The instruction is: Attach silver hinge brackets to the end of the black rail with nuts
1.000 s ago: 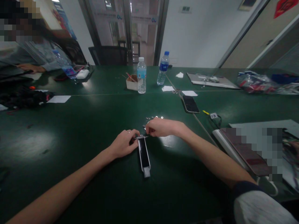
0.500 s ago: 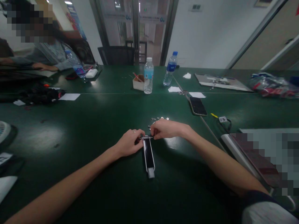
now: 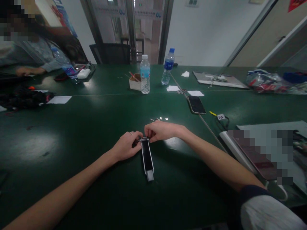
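Observation:
A long narrow piece with a white frame and a black face (image 3: 147,156) lies on the green table, a pale tab (image 3: 150,175) at its near end. Across its far end runs a thin metal crosspiece (image 3: 144,139). My left hand (image 3: 127,145) pinches the left end of this crosspiece between thumb and fingers. At the right end, the fingers of my right hand (image 3: 163,130) are closed together; whatever is between them is too small to make out. Just beyond my right hand lie several small metal rings (image 3: 161,118), like washers or nuts, partly hidden by the hand.
A phone (image 3: 196,104), white paper pieces (image 3: 195,93), a clear bottle (image 3: 145,76) and a blue-capped bottle (image 3: 168,68) stand or lie farther back. On the right are a tagged black cable (image 3: 223,119) and a laptop-like device (image 3: 254,153). Another person sits far left.
The camera view has turned slightly, so everything appears shifted left. Both hands keep their places at the crosspiece, with only slight finger movement.

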Motion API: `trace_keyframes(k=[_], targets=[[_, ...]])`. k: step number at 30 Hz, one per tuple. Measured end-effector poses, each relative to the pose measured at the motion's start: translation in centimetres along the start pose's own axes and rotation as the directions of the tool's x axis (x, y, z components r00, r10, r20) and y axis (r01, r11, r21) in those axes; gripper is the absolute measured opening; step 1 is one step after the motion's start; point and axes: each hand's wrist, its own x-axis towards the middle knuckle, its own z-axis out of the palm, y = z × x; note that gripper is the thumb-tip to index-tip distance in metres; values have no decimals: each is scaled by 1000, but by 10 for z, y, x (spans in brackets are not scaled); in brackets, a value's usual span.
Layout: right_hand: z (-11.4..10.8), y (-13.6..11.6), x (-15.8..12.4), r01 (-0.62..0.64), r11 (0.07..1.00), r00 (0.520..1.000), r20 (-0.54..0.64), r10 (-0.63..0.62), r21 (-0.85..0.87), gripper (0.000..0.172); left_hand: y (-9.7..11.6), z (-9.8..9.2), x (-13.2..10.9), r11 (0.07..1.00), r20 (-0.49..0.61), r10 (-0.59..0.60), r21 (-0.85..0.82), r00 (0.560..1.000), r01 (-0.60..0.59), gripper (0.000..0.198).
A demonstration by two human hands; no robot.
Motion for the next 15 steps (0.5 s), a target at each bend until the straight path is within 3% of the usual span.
trace_keyframes(k=[3,10,15], targets=[[-9,0,-6,-40,999,999,-25,39,-34,20,1,0,-1,1000,-4,-7,-2,1000,7,23],[-42,17,-29,-272,923,940,-282,194,-272,14,0,0,-2,1000,8,-24,-9,1000,24,24],[-42,32,-25,-423,833,901,-266,343,-356,19,-6,2,-2,999,24,-38,-8,999,38,27]])
